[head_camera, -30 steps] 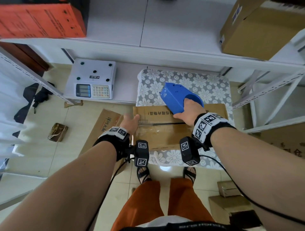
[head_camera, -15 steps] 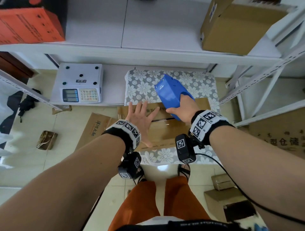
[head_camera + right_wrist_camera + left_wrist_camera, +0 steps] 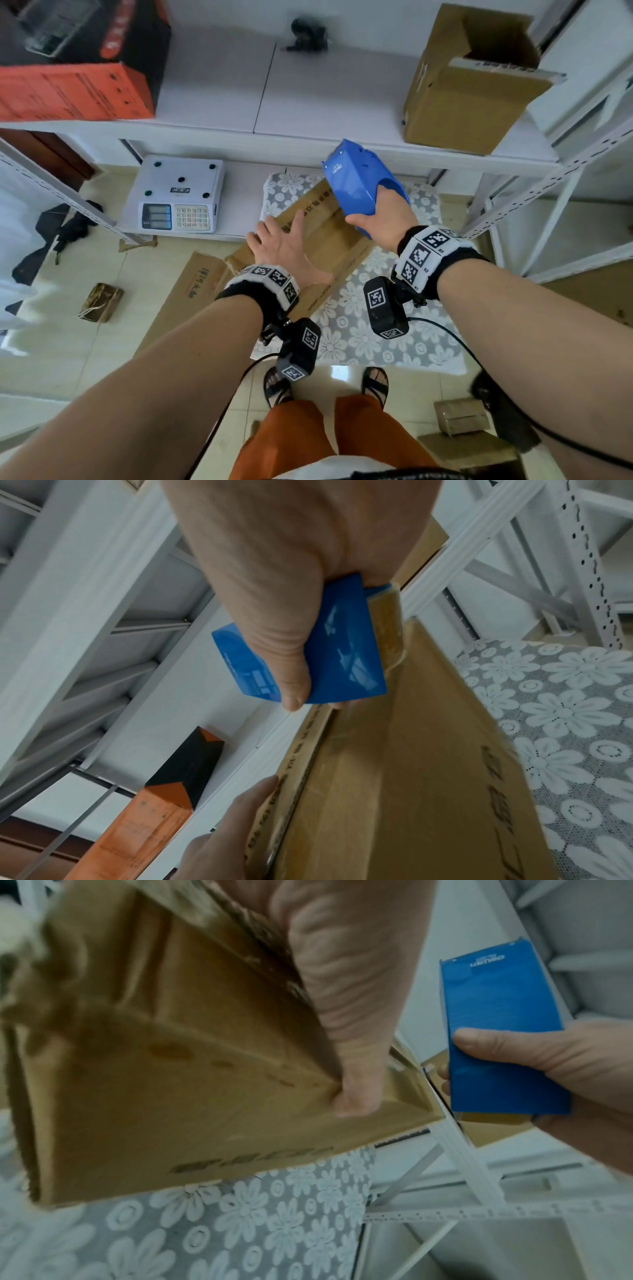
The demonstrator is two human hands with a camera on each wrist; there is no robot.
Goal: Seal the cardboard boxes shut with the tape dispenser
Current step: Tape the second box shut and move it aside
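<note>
A brown cardboard box lies turned diagonally on a floral-covered stool. My left hand grips its near left end, fingers spread over the top and thumb pressed on the side face of the box. In the right wrist view the left fingers curl over the box's edge. My right hand holds the blue tape dispenser raised above the box's far end, clear of it. The dispenser carries a brownish tape roll.
A white weighing scale sits on the low shelf to the left. An open cardboard box and an orange box stand on the upper shelf. Flattened cardboard lies on the floor. White rack uprights stand right.
The box has swung from square to diagonal on the stool. My left hand moved from its left end onto the top. The dispenser lifted off the box, up and away.
</note>
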